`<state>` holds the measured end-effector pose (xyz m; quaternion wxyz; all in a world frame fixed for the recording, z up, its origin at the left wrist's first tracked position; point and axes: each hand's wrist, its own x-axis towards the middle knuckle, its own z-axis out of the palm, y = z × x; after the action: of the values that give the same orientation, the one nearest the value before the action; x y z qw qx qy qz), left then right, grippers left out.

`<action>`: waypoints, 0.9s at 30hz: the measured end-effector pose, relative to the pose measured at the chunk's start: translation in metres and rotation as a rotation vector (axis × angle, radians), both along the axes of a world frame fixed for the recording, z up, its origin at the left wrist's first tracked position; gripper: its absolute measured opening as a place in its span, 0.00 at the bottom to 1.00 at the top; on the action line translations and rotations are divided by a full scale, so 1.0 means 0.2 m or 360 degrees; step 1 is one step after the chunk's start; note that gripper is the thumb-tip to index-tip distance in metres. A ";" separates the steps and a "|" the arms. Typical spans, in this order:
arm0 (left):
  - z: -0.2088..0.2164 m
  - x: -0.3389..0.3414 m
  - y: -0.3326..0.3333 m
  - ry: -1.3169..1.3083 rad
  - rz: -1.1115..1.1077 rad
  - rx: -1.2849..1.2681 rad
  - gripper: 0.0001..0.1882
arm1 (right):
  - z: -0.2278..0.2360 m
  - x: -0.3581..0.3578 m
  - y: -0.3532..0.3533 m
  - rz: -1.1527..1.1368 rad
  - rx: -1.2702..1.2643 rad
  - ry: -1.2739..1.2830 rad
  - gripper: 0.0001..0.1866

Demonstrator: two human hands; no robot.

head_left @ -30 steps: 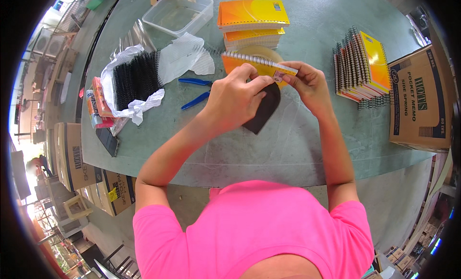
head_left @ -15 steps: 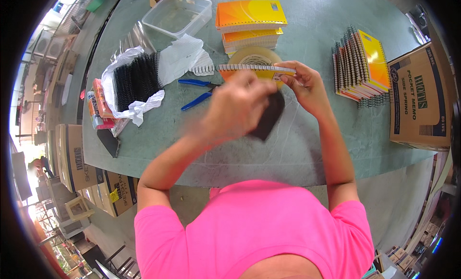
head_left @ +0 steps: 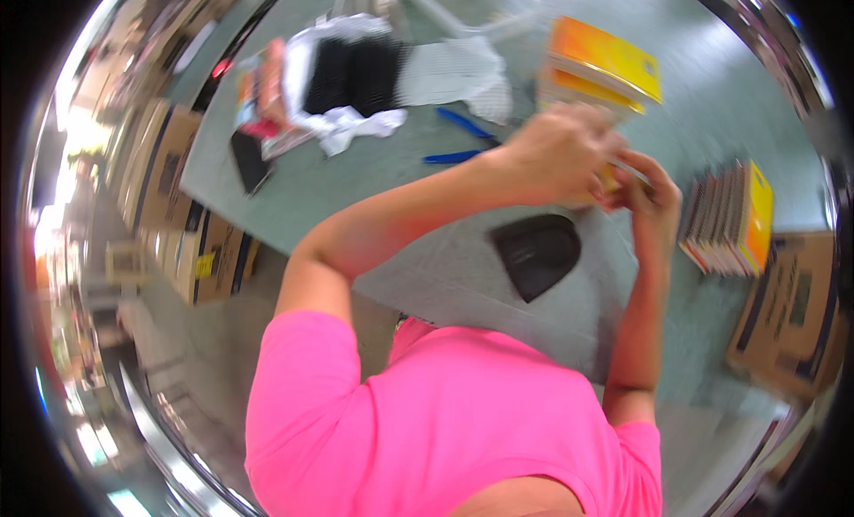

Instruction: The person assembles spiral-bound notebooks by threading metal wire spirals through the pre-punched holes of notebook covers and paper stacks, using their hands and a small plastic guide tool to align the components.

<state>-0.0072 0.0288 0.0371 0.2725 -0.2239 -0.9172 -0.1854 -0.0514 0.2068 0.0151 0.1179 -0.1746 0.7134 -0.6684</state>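
While the whole shot is smeared with blur, you can make out both hands meeting over the middle of the table (head_left: 427,250). Left hand (head_left: 556,152) is curled closed over something yellow, a notebook (head_left: 610,177) as far as I can tell, though only a sliver peeks out between the hands. Right hand (head_left: 654,192) is pinched onto the same thing from the other side, fingers closed, touching or nearly touching the left hand. What exactly the fingertips grip is too blurry to call.

Just below the hands a black pad (head_left: 536,253) lies flat on the table, apart from both. Behind the hands, toward the far edge, sits a yellow-orange stack (head_left: 605,68) of notebooks. Near the right edge another pile of spiral notebooks (head_left: 731,219) stands on edge, yellow cover outermost, with a cardboard box (head_left: 787,312) beside it.

Left of the hands lie two blue tools (head_left: 463,139), can't say what kind. Further toward the far left corner there's a bundle of black combs (head_left: 356,72) in white plastic wrap (head_left: 445,72), and a small dark object (head_left: 249,159) near the left edge. More boxes (head_left: 169,174) stand on the floor beyond that edge.
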 end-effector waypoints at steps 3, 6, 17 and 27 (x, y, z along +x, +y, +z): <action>0.00 -0.02 -0.01 -0.0133 -0.0030 -0.0017 0.15 | 0.03 0.01 0.03 0.0009 0.0078 -0.0016 0.13; -0.03 0.00 -0.06 0.0073 0.0012 0.0011 0.17 | 0.02 0.02 -0.03 0.0047 0.0056 -0.0031 0.13; 0.01 -0.04 -0.05 0.0071 -0.0049 0.0143 0.11 | 0.01 -0.02 -0.03 0.0055 0.0021 0.0051 0.10; 0.07 -0.02 -0.05 -0.0072 0.0115 -0.0058 0.12 | 0.01 -0.02 -0.04 0.0066 -0.0212 -0.0131 0.10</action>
<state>-0.0115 0.0181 0.0505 0.2541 -0.1914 -0.9338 -0.1637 -0.0559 0.1979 0.0180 0.1489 -0.1692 0.6582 -0.7183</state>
